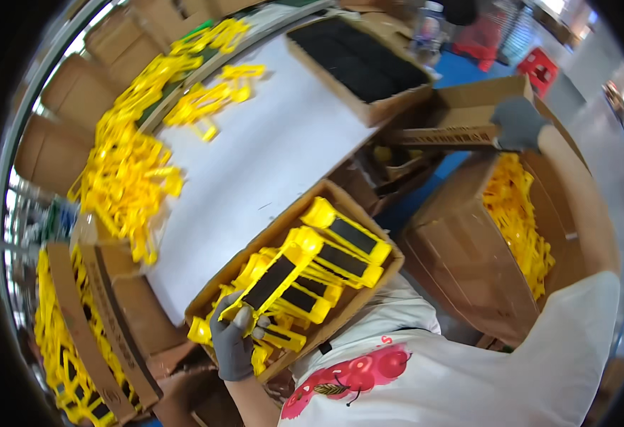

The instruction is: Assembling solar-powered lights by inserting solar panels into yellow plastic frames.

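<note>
My left hand [235,341], in a grey glove, is closed on the lower end of a yellow plastic piece with a black pad [271,280]. It holds the piece over an open cardboard box [216,274] filled with similar yellow pieces [351,231]. Off to the right, my right hand [520,124], also gloved in grey, is stretched away from me and closed on the rim of another open cardboard box [447,136]. Its fingers are partly hidden and slightly blurred.
Loose yellow pieces [123,178] lie heaped along the left of the white tabletop [255,149]. A shallow box of black pads [355,60] stands at the far side. Large cartons [454,242] with yellow parts stand at right and lower left. A bottle [428,28] is at the back.
</note>
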Demonstrator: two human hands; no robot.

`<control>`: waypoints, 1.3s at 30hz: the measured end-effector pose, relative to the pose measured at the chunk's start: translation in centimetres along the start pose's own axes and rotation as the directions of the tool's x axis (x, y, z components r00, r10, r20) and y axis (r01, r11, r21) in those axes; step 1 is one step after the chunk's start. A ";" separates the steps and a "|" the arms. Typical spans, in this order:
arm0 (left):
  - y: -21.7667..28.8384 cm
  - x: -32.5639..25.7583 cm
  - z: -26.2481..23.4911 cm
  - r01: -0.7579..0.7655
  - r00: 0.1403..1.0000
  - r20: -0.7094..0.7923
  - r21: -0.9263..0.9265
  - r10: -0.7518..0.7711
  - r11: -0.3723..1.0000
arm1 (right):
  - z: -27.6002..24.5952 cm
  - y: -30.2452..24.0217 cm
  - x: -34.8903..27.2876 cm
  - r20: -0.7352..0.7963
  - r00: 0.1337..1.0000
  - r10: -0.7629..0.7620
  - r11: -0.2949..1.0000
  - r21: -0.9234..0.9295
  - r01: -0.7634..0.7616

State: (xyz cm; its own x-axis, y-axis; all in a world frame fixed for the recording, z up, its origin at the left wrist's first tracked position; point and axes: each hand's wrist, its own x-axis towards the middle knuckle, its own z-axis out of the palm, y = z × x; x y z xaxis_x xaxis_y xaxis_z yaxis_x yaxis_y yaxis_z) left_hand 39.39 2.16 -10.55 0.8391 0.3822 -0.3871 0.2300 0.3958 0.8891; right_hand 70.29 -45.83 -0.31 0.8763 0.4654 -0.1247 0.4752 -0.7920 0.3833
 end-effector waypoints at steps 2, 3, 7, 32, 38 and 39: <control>0.4 -1.2 -1.7 0.036 0.992 -0.123 0.090 -0.025 0.995 | 1.3 -1.3 1.1 -0.072 0.997 -0.029 0.996 0.082 0.034; 0.9 -1.6 -2.9 0.059 0.987 -0.157 0.138 -0.037 0.989 | 0.7 -2.3 1.7 -0.041 0.999 -0.014 0.994 0.106 0.018; 4.2 -0.9 -6.2 -0.016 0.988 -0.136 0.363 0.071 0.931 | -0.6 -3.5 2.8 -0.194 0.979 -0.062 0.980 0.172 0.096; 6.6 14.8 7.4 -0.484 0.831 0.370 0.849 0.416 0.212 | -2.0 -3.1 17.8 -0.162 0.987 0.012 0.947 0.319 0.040; 8.8 20.3 14.8 -0.688 0.704 0.538 0.677 0.463 0.260 | 0.1 -0.1 20.4 -0.041 0.977 -0.207 0.978 0.030 0.209; 8.8 21.7 16.7 -0.736 0.656 0.591 0.637 0.470 0.227 | 0.4 0.3 20.6 -0.022 0.978 -0.209 0.977 0.031 0.210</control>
State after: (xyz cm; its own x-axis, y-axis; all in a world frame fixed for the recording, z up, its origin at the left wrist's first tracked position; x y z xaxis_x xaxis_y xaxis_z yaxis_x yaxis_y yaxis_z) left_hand 67.85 0.00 -7.02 0.9497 -0.0564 0.3082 -0.2515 -0.7238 0.6425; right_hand 88.54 -36.58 -3.12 0.7556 0.6293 -0.1815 0.6506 -0.6889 0.3197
